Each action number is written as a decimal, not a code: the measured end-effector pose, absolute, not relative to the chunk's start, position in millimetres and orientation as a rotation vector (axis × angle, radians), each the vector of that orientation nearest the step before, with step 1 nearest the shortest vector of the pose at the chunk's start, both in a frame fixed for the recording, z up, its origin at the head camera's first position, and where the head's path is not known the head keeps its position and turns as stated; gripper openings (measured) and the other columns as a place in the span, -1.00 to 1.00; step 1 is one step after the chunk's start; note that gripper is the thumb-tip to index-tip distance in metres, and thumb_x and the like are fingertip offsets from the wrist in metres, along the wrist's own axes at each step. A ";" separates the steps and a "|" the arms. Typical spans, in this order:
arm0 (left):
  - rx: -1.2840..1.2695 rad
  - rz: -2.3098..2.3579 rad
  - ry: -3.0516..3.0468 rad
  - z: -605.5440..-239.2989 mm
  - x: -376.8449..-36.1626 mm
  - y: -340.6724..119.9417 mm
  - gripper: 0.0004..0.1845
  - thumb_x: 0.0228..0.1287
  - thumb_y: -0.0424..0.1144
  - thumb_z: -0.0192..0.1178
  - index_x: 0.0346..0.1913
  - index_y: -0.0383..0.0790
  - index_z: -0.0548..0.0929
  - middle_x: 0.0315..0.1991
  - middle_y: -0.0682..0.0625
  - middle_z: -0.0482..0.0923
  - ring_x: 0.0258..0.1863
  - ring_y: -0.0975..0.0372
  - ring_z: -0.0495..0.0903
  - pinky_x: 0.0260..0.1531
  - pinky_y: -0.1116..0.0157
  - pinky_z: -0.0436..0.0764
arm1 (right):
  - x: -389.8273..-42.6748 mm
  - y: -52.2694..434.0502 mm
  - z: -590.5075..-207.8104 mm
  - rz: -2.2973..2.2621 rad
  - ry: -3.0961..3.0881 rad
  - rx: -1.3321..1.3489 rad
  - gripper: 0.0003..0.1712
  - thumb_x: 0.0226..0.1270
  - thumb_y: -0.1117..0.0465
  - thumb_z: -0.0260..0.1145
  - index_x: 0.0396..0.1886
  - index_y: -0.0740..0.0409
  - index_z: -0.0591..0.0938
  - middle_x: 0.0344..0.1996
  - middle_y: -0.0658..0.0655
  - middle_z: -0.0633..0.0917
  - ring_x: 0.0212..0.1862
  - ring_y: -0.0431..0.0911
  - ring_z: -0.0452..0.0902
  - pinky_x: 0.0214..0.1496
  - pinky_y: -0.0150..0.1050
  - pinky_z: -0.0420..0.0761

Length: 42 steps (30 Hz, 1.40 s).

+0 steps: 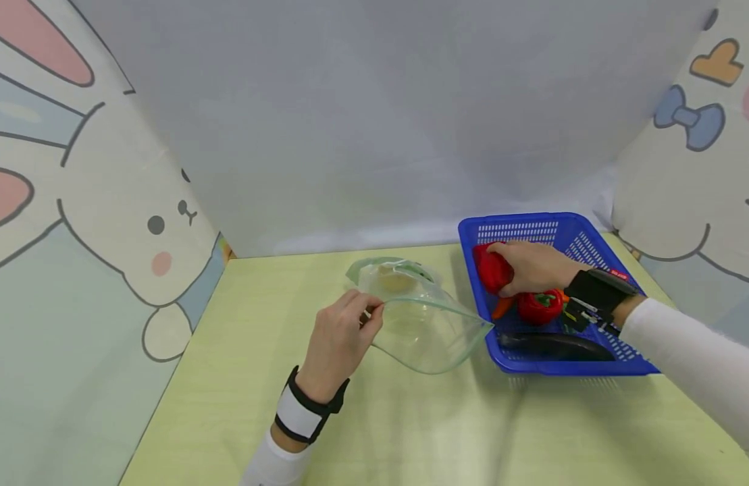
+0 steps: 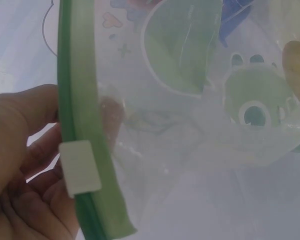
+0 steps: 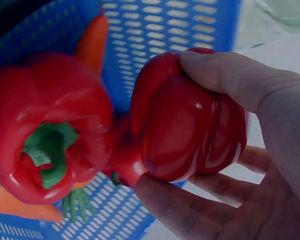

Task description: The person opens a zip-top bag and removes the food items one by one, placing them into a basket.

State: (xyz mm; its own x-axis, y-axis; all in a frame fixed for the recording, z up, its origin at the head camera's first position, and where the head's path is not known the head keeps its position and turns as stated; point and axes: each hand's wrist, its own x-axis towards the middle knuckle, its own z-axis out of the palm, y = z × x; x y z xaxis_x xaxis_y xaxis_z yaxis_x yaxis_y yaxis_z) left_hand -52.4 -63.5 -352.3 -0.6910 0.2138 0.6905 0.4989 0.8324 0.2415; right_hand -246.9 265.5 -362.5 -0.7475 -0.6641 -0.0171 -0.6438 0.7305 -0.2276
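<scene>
My left hand (image 1: pixel 344 337) pinches the rim of a clear zip bag (image 1: pixel 429 337) by its green seal. A white slider (image 2: pixel 80 167) sits on that seal near my fingers in the left wrist view. Inside the bag lies a yellowish-brown rounded item (image 2: pixel 296 67), partly cut off by the frame edge. My right hand (image 1: pixel 535 266) grips a red bell pepper (image 3: pixel 185 120) at the left side of the blue basket (image 1: pixel 514 368), thumb on one side and fingers on the other. Another red bell pepper (image 3: pixel 50 125), with a green stem, lies beside it.
Also in the basket are a dark eggplant (image 1: pixel 556 346), orange carrots (image 3: pixel 92 45) and a further red item (image 3: pixel 127 155) partly behind the peppers. The basket stands at the right of the yellow-green table (image 1: pixel 228 378), against a white back panel (image 1: pixel 374 135).
</scene>
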 end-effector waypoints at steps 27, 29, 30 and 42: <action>-0.522 -0.532 -2.306 -352.0 -52.6 -62.3 -0.89 0.21 -0.49 0.46 -0.31 -0.24 0.76 -0.41 -0.04 0.72 -0.49 0.26 0.74 -0.51 0.44 0.70 | -231.5 250.4 -352.3 -0.287 2.932 -1.081 -0.43 0.33 0.08 0.54 0.23 0.28 0.65 -0.01 0.33 0.67 -0.29 -0.02 0.66 -0.29 -0.10 0.76; -0.517 -0.536 -2.299 -351.9 -52.3 -62.8 -0.89 0.21 -0.50 0.46 -0.31 -0.25 0.76 -0.41 -0.04 0.72 -0.49 0.26 0.74 -0.51 0.45 0.70 | -215.5 243.7 -337.8 -0.338 2.993 -1.153 -0.50 0.35 0.09 0.53 0.18 0.24 0.68 -0.05 0.28 0.71 -0.30 -0.04 0.66 -0.32 -0.16 0.75; -0.513 -0.537 -2.296 -351.8 -52.3 -62.8 -0.89 0.21 -0.50 0.46 -0.31 -0.25 0.76 -0.41 -0.04 0.72 -0.50 0.26 0.74 -0.51 0.45 0.70 | -206.5 240.0 -330.7 -0.374 3.025 -1.198 -0.53 0.35 0.10 0.53 0.15 0.22 0.70 -0.08 0.25 0.72 -0.31 -0.05 0.66 -0.34 -0.19 0.74; -0.491 -0.569 -2.278 -351.1 -51.7 -61.5 -0.89 0.21 -0.47 0.49 -0.29 -0.26 0.75 -0.39 -0.05 0.73 -0.50 0.25 0.75 -0.50 0.43 0.72 | -100.9 177.2 -292.4 -0.644 3.060 -2.013 -0.64 0.09 0.16 0.70 -0.13 0.06 0.76 -0.38 -0.01 0.71 -0.46 -0.22 0.56 -0.48 -0.45 0.57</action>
